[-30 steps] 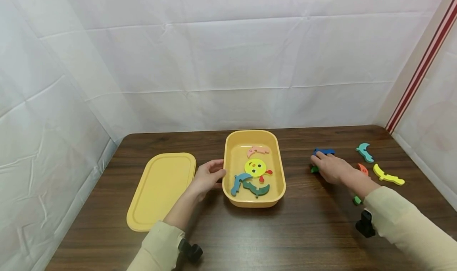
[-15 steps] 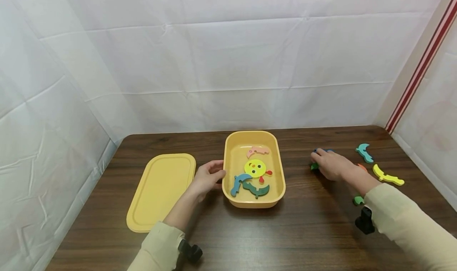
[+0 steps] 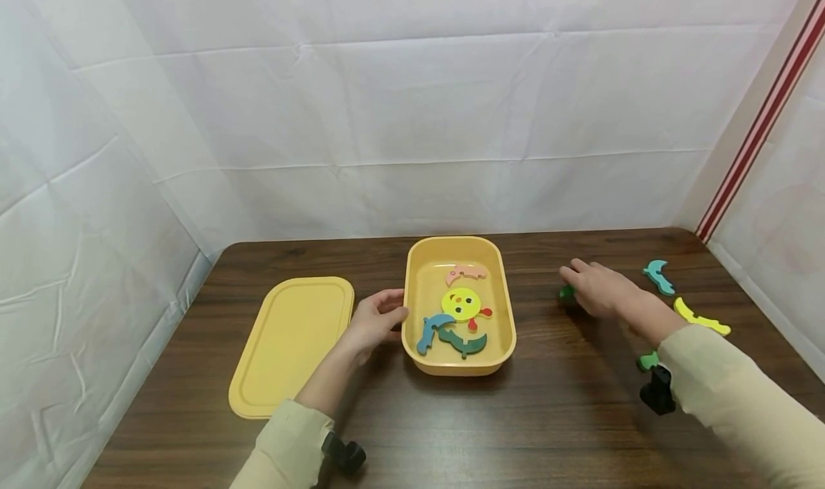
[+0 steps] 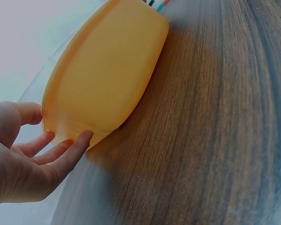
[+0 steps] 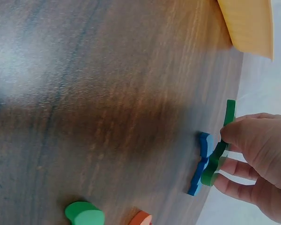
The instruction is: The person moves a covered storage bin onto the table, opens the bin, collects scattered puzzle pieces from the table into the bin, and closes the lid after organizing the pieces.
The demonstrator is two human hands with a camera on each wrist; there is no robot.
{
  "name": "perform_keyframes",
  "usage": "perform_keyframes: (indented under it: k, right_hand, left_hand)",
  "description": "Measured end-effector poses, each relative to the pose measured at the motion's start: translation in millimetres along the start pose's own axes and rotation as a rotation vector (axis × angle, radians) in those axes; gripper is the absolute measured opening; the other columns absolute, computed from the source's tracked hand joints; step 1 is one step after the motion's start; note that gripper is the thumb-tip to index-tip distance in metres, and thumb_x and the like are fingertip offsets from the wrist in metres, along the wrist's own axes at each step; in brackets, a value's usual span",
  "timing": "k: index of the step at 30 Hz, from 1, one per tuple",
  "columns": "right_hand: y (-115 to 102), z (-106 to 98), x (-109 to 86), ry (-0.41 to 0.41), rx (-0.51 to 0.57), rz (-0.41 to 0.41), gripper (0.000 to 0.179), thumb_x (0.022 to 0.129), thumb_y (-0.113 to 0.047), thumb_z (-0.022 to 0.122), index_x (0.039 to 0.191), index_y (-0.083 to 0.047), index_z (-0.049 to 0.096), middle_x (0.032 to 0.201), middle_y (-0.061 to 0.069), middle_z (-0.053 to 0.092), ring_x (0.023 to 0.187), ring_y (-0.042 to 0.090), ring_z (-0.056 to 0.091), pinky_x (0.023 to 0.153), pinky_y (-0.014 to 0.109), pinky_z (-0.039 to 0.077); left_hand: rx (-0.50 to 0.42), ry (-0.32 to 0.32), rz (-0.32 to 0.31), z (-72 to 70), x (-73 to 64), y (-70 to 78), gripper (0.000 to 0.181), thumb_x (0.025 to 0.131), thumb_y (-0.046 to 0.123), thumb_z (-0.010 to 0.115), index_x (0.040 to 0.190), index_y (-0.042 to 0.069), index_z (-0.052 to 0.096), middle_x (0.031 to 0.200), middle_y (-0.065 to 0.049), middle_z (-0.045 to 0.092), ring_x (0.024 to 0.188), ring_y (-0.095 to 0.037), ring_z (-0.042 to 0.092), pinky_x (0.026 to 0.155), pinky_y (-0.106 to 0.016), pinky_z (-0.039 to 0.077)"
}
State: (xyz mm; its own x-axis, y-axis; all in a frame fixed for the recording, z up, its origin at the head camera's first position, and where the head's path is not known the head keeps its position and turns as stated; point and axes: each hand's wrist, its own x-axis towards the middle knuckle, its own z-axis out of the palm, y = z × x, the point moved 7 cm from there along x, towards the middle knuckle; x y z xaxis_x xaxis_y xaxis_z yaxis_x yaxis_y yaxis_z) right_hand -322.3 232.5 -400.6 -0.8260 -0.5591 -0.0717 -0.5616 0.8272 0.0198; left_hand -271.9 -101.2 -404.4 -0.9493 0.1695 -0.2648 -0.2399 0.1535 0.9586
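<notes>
In the head view we see a dark brown, wood-grained table (image 3: 515, 432), an orange-yellow box (image 3: 457, 369) at centre and a paler yellow lid (image 3: 293, 346) at left. Within the box are a pink piece (image 3: 469, 270), a bright yellow disc (image 3: 459, 304) with red feet (image 3: 473, 325), a grey-blue piece (image 3: 427, 333) and a dark green piece (image 3: 465, 344). Farther right we find a turquoise piece (image 3: 657, 277) and a yellow piece (image 3: 702, 321), below white cloth (image 3: 412, 117). Toward lower right of the right wrist view, we see a green piece (image 5: 218, 155) and a deep blue piece (image 5: 197, 174).
</notes>
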Motion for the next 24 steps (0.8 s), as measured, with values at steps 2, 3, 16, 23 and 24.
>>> perform_keyframes:
  k: [2,3,16,23,24]
  right_hand:
    - [-0.9,-2.0,1.3,0.008,-0.013,-0.014,0.024,0.085,-0.004,0.059,0.106,-0.002,0.047,0.093,0.012,0.047,0.065,0.021,0.049,0.055,0.033,0.043]
    - [-1.6,-3.1,1.8,0.013,-0.021,-0.022,0.024,0.085,-0.004,0.060,0.105,-0.002,0.047,0.093,0.012,0.047,0.064,0.021,0.049,0.056,0.033,0.043]
    - [-8.1,-17.4,9.6,0.032,-0.050,-0.029,0.020,0.085,-0.005,0.060,0.100,-0.005,0.047,0.088,0.009,0.047,0.065,0.020,0.047,0.056,0.032,0.042]
    - [-8.4,-24.6,14.3,-0.002,-0.045,-0.006,0.016,0.086,-0.004,0.058,0.098,-0.007,0.047,0.088,0.008,0.046,0.064,0.019,0.044,0.057,0.031,0.040]
    - [-8.1,-25.4,15.4,-0.006,-0.046,-0.001,0.016,0.086,-0.004,0.058,0.098,-0.008,0.047,0.088,0.008,0.046,0.064,0.019,0.044,0.057,0.031,0.040]
  left_hand:
    - [-0.002,-0.001,0.001,0.0,0.2,-0.5,0.046,0.090,0.007,0.053,0.133,-0.002,0.043,0.131,-0.025,0.048,0.113,-0.038,0.053,0.080,-0.045,0.053]
    - [-0.001,0.000,0.002,0.0,0.3,-0.6,0.045,0.090,0.006,0.053,0.133,-0.002,0.043,0.131,-0.025,0.048,0.113,-0.038,0.053,0.080,-0.045,0.053]
    - [-0.001,0.000,-0.001,1.2,-2.4,2.2,0.045,0.090,0.007,0.053,0.133,-0.002,0.043,0.131,-0.025,0.048,0.113,-0.038,0.053,0.082,-0.045,0.052]
    - [-0.004,0.000,-0.006,-1.2,8.9,-9.0,0.046,0.090,0.006,0.054,0.134,-0.001,0.043,0.131,-0.024,0.048,0.112,-0.038,0.053,0.080,-0.045,0.053]
    - [-0.008,0.000,-0.005,-1.9,11.5,-12.0,0.046,0.090,0.007,0.054,0.134,0.000,0.043,0.131,-0.024,0.048,0.112,-0.037,0.054,0.079,-0.045,0.054]
